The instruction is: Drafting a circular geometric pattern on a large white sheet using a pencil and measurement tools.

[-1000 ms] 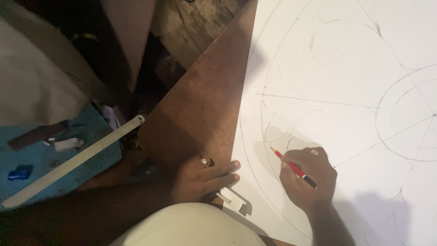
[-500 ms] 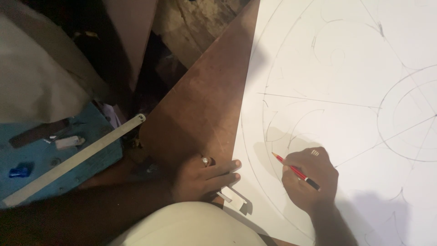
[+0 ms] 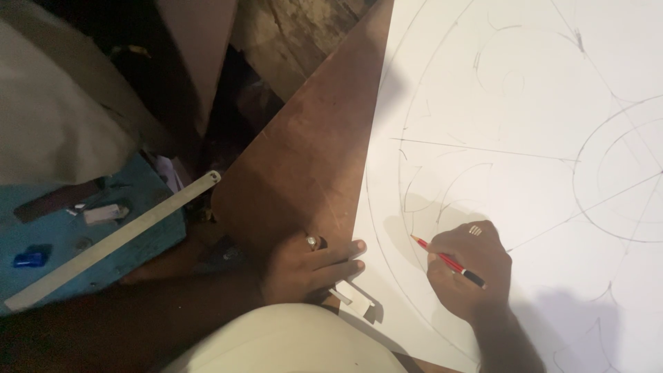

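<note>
Right hand point(image 3: 469, 269) closed around red pencil point(image 3: 449, 261), tip touching white paper sheet point(image 3: 525, 186) among drawn arcs. Left hand point(image 3: 307, 266) flat, fingers loosely extended, resting at sheet's left edge on brown board point(image 3: 304, 145). Metal ruler point(image 3: 110, 242) well left of sheet, on blue surface point(image 3: 62, 235).

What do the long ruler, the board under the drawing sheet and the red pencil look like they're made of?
Ruler: probably steel, going by its thin, flat, pale grey strip with a dull sheen and a hole at one end.
Board: looks like hardboard or plywood, a smooth matte brown with faint scratches.
Pencil in the right hand: likely wood under glossy red paint with a black end.
</note>
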